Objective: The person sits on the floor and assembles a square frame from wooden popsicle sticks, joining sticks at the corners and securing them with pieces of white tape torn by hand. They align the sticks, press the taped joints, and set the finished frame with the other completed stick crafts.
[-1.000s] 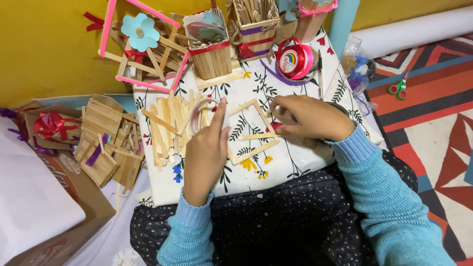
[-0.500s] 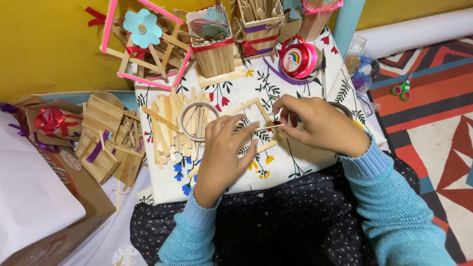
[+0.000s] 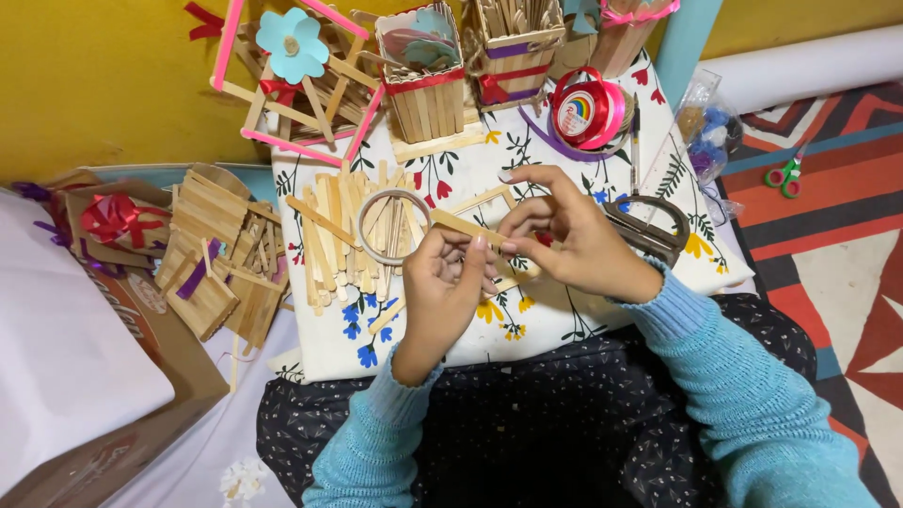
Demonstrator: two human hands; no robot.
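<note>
My left hand (image 3: 444, 287) and my right hand (image 3: 574, 235) meet over a white floral cloth board (image 3: 602, 310) on my lap. Together they pinch a flat wooden craft stick (image 3: 463, 226) that points up-left. A roll of clear tape (image 3: 392, 226) lies just left of the stick, on a heap of loose wooden sticks (image 3: 329, 240). A small rectangular stick frame (image 3: 484, 199) rests under my right fingers. Both sleeves are light blue knit.
Black scissors (image 3: 649, 226) lie right of my right hand. Stick-built boxes (image 3: 428, 85) and a red and pink ribbon roll (image 3: 583, 108) stand at the board's far edge, with a pink frame bearing a blue paper flower (image 3: 293, 42). More stick crafts (image 3: 212, 249) sit left; small green scissors (image 3: 784, 176) lie on the rug.
My hands drew together and lifted a wooden stick between them. The left hand slid right, off the tape roll, which now shows fully.
</note>
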